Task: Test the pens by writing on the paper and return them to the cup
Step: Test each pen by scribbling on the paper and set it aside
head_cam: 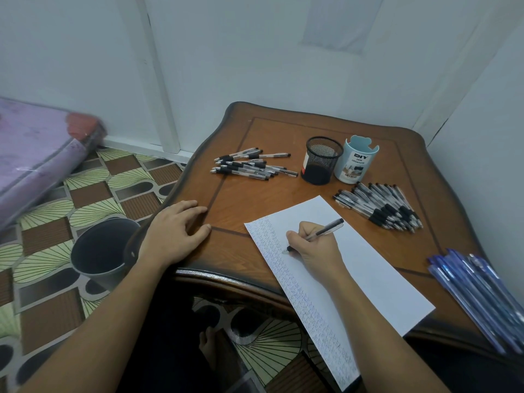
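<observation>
Wood fills most of my view: a brown table (272, 199) with a carved, wavy rim, pushed into a corner of pale walls (255, 52). Below it is a floor (93, 194) patterned in brown squares and cream fans, with a purple mattress (37, 154) and a dark bucket (96, 251) that sits under my left wrist. My left hand (175, 231) lies flat on the table's edge, fingers straight and spread, gripping nothing. My right hand (314, 248) has its fingers curled round a black-capped pen (326, 229), whose tip touches the paper (368, 273) beside a column of small blue scribbles I cannot read. Well beyond the right fingertips stand a black mesh cup (321, 163) and, touching it, a pale blue cup (354, 163) labelled "DIY DESK ORGANIZER". A heap of black-gripped pens (249, 165) lies beyond the left fingertips. A second heap (382, 207) lies just past the paper's far corner, to the right of the writing fingers. Blue pens (476, 287) lie at the table's right edge, well apart from both hands.
</observation>
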Motion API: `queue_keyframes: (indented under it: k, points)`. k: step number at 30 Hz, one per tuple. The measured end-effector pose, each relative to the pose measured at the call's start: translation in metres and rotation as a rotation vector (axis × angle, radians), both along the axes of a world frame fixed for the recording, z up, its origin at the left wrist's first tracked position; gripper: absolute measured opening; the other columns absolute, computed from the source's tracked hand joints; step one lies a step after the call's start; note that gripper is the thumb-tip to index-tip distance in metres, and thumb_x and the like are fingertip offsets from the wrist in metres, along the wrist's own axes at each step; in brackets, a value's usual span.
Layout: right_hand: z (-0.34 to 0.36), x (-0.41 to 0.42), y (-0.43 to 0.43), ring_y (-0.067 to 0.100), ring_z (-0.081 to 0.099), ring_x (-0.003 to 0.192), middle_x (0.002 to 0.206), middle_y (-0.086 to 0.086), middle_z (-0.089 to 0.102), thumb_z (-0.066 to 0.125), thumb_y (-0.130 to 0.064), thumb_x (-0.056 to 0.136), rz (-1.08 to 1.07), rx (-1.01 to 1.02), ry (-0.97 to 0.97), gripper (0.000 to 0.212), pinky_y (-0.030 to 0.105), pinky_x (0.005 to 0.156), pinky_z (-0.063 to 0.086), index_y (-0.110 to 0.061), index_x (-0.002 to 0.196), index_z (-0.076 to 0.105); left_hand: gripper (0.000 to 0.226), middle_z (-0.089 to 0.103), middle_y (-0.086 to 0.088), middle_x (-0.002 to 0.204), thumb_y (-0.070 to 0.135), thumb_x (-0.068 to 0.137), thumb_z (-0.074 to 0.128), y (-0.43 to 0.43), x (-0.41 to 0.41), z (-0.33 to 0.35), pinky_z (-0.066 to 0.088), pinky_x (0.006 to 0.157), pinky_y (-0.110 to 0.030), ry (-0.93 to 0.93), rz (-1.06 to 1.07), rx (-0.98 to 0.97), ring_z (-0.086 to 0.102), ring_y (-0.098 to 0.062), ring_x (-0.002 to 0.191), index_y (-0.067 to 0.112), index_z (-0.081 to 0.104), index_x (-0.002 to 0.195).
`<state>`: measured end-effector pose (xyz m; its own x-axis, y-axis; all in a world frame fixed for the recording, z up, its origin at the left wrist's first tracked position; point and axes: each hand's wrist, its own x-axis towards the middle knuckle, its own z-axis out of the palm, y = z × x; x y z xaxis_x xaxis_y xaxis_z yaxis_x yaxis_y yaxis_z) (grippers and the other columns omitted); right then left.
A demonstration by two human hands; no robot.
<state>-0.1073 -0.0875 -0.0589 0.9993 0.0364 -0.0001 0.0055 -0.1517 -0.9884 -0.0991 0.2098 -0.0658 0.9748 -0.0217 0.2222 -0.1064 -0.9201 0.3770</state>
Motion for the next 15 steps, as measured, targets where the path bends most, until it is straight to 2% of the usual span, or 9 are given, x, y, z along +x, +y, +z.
queue_keyframes:
  k: [5, 15]
  points:
    - [0.0002, 0.0, 0.0, 0.022, 0.035, 0.065, 0.065, 0.011, 0.027, 0.066, -0.006, 0.09, 0.001, -0.014, 0.007, 0.051, 0.034, 0.064, 0.045, -0.017, 0.055, 0.031, 0.07, 0.055, 0.005, 0.137, 0.07, 0.076, 0.036, 0.0001, -0.0001, 0.0001, 0.035, 0.11, -0.042, -0.003, -0.004, -0.002, 0.048, -0.018, 0.127, 0.03, 0.064, 0.126]
    - [0.0011, -0.0011, 0.0002, 0.015, 0.033, 0.06, 0.065, 0.01, 0.025, 0.062, 0.0, 0.09, 0.004, -0.007, 0.005, 0.042, 0.024, 0.058, 0.044, -0.007, 0.06, 0.032, 0.071, 0.055, 0.005, 0.138, 0.07, 0.075, 0.036, -0.0002, 0.0, 0.0002, 0.033, 0.111, -0.041, -0.007, -0.004, -0.001, 0.048, -0.017, 0.128, 0.03, 0.064, 0.126]
